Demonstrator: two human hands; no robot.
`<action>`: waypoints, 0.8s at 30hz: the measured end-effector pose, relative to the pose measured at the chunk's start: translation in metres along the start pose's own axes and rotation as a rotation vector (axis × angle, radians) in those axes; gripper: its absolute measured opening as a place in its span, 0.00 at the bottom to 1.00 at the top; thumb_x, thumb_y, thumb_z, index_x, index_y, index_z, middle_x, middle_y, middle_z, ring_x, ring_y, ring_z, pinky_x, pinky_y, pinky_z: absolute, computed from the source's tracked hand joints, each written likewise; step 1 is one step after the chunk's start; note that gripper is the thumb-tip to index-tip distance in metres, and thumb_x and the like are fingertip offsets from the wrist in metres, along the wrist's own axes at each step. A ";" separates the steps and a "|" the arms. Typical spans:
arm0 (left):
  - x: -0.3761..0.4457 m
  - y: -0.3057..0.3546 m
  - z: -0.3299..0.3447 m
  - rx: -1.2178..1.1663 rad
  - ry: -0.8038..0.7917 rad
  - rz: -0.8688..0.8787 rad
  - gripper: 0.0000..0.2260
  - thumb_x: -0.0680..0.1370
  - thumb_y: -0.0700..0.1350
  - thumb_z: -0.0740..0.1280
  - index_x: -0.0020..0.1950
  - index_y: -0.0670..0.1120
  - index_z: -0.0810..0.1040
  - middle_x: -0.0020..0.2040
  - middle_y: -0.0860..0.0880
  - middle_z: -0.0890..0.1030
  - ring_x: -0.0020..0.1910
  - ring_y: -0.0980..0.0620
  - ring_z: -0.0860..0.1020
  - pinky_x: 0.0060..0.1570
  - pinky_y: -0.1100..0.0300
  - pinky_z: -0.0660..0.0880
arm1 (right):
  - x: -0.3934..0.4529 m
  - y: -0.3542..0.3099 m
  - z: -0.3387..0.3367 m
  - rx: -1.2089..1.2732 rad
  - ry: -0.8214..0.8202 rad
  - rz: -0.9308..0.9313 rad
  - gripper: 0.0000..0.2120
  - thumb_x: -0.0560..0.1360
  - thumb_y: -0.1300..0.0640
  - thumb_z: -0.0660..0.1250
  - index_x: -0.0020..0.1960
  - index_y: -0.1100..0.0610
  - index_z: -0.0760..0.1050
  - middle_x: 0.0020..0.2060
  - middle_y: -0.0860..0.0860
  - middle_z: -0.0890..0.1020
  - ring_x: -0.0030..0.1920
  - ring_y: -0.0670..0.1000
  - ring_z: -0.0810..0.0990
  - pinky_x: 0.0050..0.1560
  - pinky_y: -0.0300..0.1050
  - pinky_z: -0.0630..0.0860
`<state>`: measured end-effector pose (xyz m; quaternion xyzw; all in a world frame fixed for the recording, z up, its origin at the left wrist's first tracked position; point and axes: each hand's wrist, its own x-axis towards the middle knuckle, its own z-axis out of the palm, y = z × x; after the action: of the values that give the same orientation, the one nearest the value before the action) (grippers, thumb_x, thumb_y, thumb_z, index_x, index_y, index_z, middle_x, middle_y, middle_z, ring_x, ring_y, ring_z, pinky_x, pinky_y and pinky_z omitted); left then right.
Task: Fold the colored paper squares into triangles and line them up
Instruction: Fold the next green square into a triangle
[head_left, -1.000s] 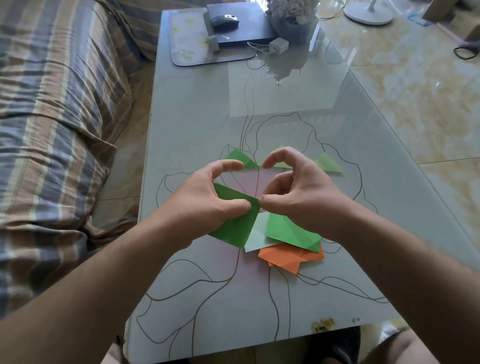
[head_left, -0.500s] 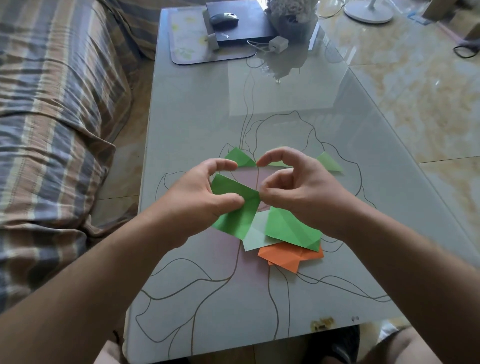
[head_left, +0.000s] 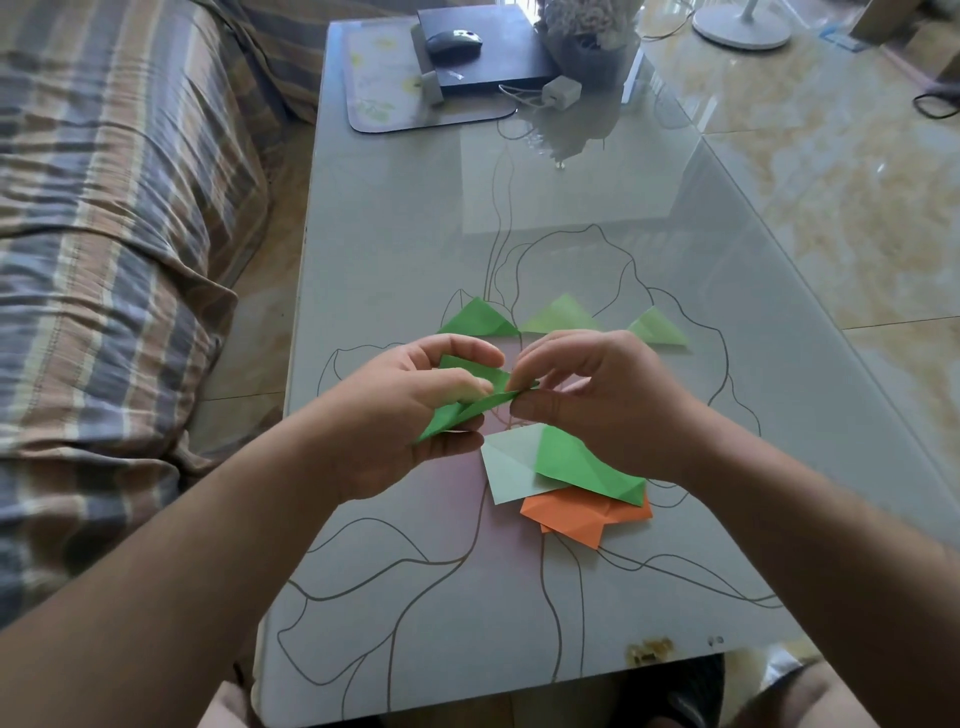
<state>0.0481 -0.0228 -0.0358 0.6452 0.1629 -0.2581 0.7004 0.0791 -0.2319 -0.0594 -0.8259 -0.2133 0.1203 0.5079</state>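
Both hands work above the middle of the glass worktop (head_left: 395, 208). The left hand (head_left: 410, 410) has its grip closed on a green paper sheet (head_left: 470, 402), thumb on top and fingers curled under it; the right hand (head_left: 597, 395) pinches the same sheet's right tip between thumb and forefinger, its other fingers loosely curled. The sheet is off the surface, half folded, its two flaps nearly together. Since half a second ago it has gone from an open, flatter square to this narrow wedge, and the hands have drawn closer. Behind the hands three folded triangles sit in a row: a dark green triangle (head_left: 478, 319), a light green triangle (head_left: 561, 314) and a second light green triangle (head_left: 657, 327), gaps between them, unchanged. Just near side of the right hand lies a pile: pale green square (head_left: 511, 467), a green folded piece (head_left: 587, 465) overlapping it, orange paper (head_left: 587, 512) underneath. Left worktop edge runs beside a striped sofa (head_left: 104, 234); the near edge shows a chipped spot (head_left: 647, 649). Open surface stretches between the triangles and the far end, where a mat (head_left: 379, 78), a black laptop (head_left: 498, 52) with a mouse (head_left: 453, 39), a white charger (head_left: 561, 92) and a plant pot (head_left: 587, 41) stand. No readable writing.
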 end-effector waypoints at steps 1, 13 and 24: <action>0.000 0.000 0.000 0.012 -0.001 0.006 0.11 0.80 0.35 0.67 0.50 0.50 0.86 0.44 0.47 0.82 0.40 0.49 0.79 0.51 0.48 0.82 | 0.000 0.001 0.001 -0.006 -0.006 0.000 0.08 0.72 0.55 0.80 0.45 0.44 0.85 0.44 0.45 0.85 0.43 0.50 0.83 0.48 0.58 0.82; -0.003 -0.001 0.001 -0.117 -0.016 0.095 0.20 0.82 0.60 0.59 0.57 0.49 0.84 0.50 0.42 0.83 0.45 0.47 0.83 0.50 0.51 0.82 | 0.000 -0.002 0.005 0.320 0.112 0.143 0.12 0.74 0.66 0.77 0.48 0.52 0.79 0.36 0.49 0.80 0.34 0.52 0.78 0.34 0.45 0.71; 0.004 -0.009 -0.003 0.087 0.074 0.332 0.24 0.73 0.41 0.75 0.68 0.55 0.78 0.50 0.44 0.88 0.48 0.45 0.84 0.57 0.50 0.82 | 0.002 -0.005 -0.001 0.569 0.123 0.233 0.13 0.75 0.68 0.75 0.57 0.57 0.78 0.37 0.55 0.81 0.39 0.56 0.80 0.47 0.53 0.77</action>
<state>0.0463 -0.0212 -0.0460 0.7019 0.0682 -0.1217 0.6984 0.0795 -0.2295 -0.0544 -0.6754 -0.0438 0.1825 0.7132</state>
